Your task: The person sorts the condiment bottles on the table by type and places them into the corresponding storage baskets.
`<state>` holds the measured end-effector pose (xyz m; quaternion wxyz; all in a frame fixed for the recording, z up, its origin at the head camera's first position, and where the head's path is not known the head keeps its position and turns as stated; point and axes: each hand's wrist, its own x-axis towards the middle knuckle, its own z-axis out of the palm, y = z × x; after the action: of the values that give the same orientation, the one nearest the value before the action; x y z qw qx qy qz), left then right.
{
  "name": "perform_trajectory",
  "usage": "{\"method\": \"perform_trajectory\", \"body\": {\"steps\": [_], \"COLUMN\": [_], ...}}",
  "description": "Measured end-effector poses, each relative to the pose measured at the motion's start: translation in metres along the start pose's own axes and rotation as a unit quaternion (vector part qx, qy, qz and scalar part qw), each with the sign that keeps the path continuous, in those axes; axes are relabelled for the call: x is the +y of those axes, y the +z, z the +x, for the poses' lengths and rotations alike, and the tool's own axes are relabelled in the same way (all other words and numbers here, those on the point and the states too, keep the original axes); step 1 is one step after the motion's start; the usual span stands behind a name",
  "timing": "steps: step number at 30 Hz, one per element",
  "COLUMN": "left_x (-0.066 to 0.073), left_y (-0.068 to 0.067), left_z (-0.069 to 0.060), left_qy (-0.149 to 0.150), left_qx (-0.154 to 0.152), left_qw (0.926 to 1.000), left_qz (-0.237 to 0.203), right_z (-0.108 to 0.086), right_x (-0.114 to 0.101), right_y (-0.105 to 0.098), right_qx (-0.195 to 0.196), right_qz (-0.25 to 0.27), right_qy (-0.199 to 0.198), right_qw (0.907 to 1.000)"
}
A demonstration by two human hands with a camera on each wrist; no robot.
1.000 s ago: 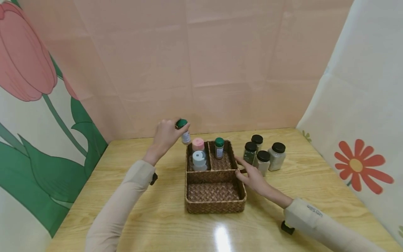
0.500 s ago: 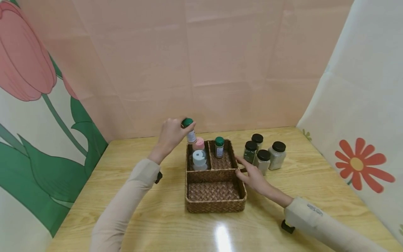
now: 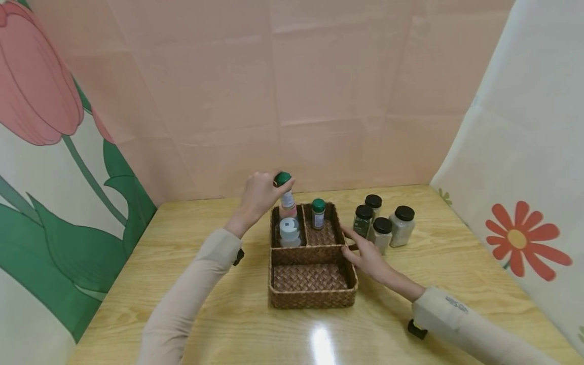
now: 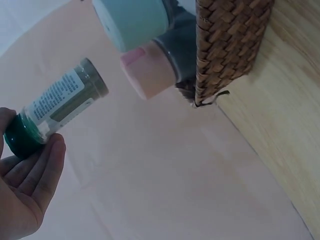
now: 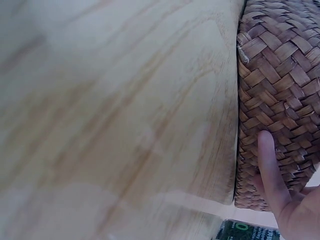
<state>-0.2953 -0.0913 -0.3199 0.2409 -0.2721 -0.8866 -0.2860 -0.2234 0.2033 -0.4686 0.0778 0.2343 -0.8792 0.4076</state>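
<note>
My left hand (image 3: 261,195) pinches a spice jar (image 3: 287,196) by its green cap, fingers and thumb around the cap. The jar hangs tilted above the back left compartment of the woven basket (image 3: 312,300). In the left wrist view the labelled spice jar (image 4: 62,97) is apart from the capped bottles. A bottle with a light blue cap (image 3: 289,229) and one with a pink cap (image 4: 149,71) stand in that compartment. Another green-capped jar (image 3: 318,215) stands in the back right compartment. My right hand (image 3: 370,258) rests against the basket's right side, its fingers extended along the weave (image 5: 272,100).
Several black-capped jars (image 3: 402,228) stand in a group on the wooden table (image 3: 219,304), right of the basket and close to my right hand. A pink cloth (image 3: 219,101) hangs behind the table. Flower-patterned cloths flank both sides.
My left hand has carried the green-capped spice jar to the right, from beyond the basket's back left corner to above the pink-capped bottle. My right hand stays on the basket's side.
</note>
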Motion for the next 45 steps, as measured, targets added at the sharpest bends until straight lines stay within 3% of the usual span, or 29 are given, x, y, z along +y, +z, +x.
{"method": "perform_trajectory", "body": {"steps": [13,28,45], "left_x": [0.011,0.022,0.021], "left_y": [0.011,0.023,0.031], "left_z": [0.005,0.01,0.003], "left_qy": [0.018,0.012,-0.003], "left_qx": [-0.002,-0.037,-0.09], "left_qw": [0.9998,0.9987,0.9951], "left_qz": [-0.007,-0.033,-0.042], "right_z": [0.001,-0.002,0.0], "right_x": [0.0,-0.002,-0.005], "right_y": [0.0,0.0,0.002], "right_qx": [0.002,0.012,-0.001], "right_qz": [-0.001,0.002,0.008], "right_qy": [-0.002,-0.001,0.01], "right_qw": [1.0,0.9999,0.9999]}}
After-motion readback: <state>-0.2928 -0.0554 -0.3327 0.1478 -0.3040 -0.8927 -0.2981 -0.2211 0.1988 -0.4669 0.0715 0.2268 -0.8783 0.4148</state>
